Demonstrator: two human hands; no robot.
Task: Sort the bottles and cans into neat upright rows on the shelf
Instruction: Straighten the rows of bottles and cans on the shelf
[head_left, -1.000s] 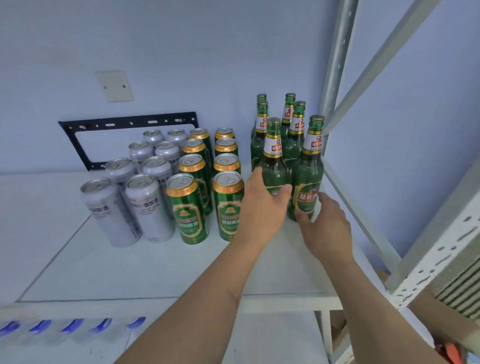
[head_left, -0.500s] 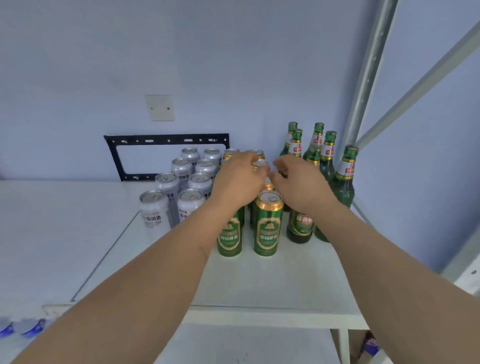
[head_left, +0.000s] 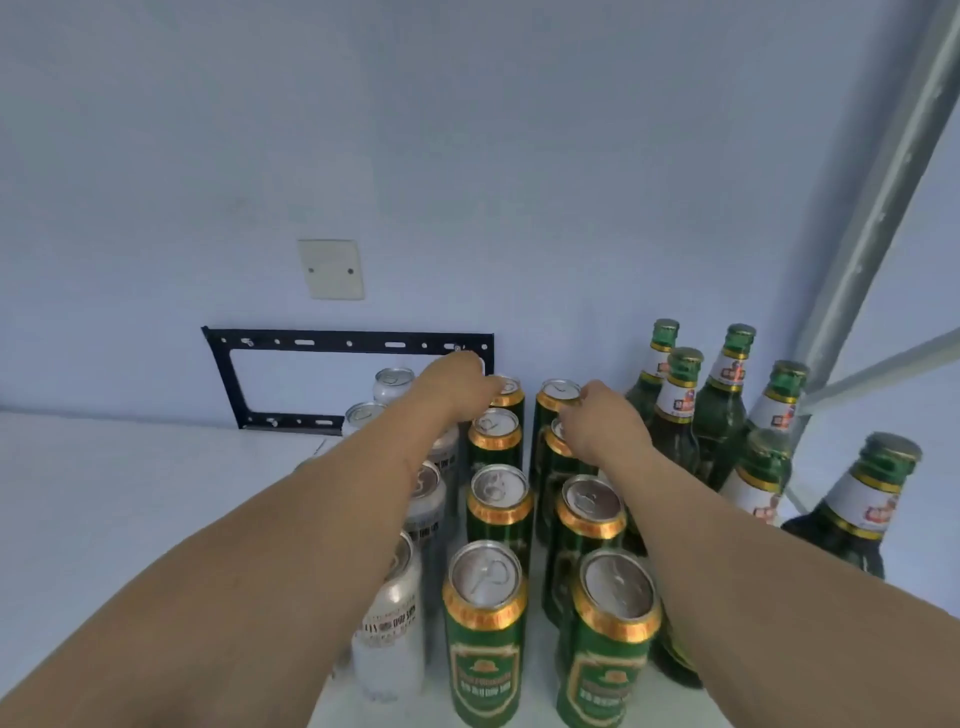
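Observation:
Green cans with gold rims stand upright in two columns on the white shelf (head_left: 93, 499); the nearest are the front left can (head_left: 485, 629) and the front right can (head_left: 608, 644). My left hand (head_left: 454, 387) reaches to the back, its fingers curled on the rear left green can (head_left: 508, 388). My right hand (head_left: 597, 428) pinches the rim of the rear right green can (head_left: 557, 391). Silver cans (head_left: 394, 618) stand left of the green ones, largely hidden by my left arm. Green glass bottles (head_left: 724, 395) stand upright at the right.
A black metal bracket (head_left: 348, 343) and a blank wall plate (head_left: 331, 268) are on the wall behind the cans. A grey shelf post (head_left: 878, 218) with a diagonal brace rises at the right. One bottle (head_left: 862, 509) stands nearest the right edge.
The view has closed in on the cans. Both hands moved from the front bottles, over the middle cans, to the rearmost green cans.

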